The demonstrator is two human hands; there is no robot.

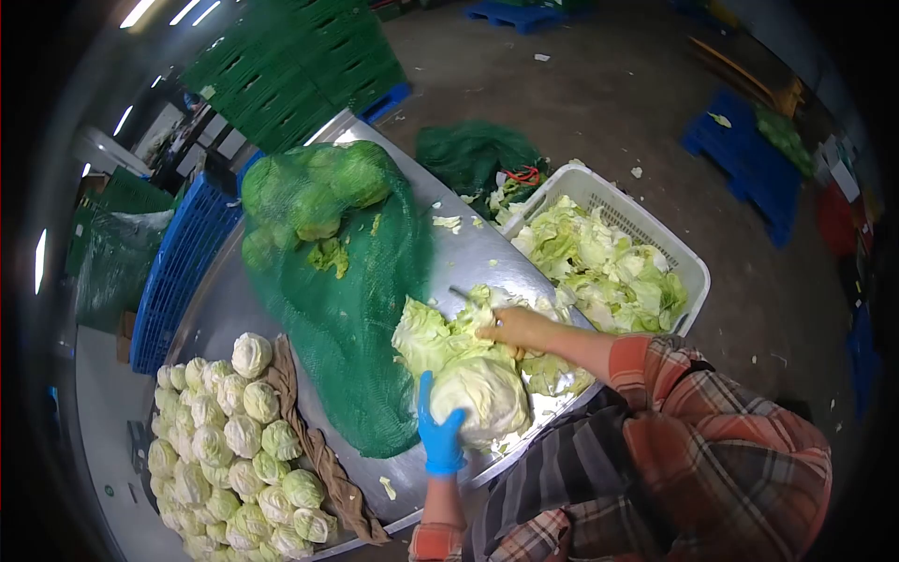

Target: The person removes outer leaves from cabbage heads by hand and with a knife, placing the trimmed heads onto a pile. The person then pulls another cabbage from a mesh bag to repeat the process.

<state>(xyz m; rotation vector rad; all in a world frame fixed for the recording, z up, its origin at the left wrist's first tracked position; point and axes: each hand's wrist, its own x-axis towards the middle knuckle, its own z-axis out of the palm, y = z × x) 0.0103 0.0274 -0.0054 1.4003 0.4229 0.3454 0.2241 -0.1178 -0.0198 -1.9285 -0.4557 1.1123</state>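
A pale, partly stripped cabbage [480,398] sits near the front edge of the metal table [449,248]. My left hand [440,434], in a blue glove, grips its left side with thumb and fingers apart. Beyond the head, my bare right hand [518,330] is closed over loose outer leaves [433,332]. A narrow dark blade, seemingly of a knife [459,293], points out to the left from that hand; its handle is hidden in the fingers. More leaf scraps lie under my right wrist.
Green mesh netting [342,347] spreads across the table, with several green cabbages [318,192] inside at the far end. Trimmed cabbages [229,450] are piled at the left beside a brown cloth [314,450]. A white crate [688,262] of leaves stands at the right.
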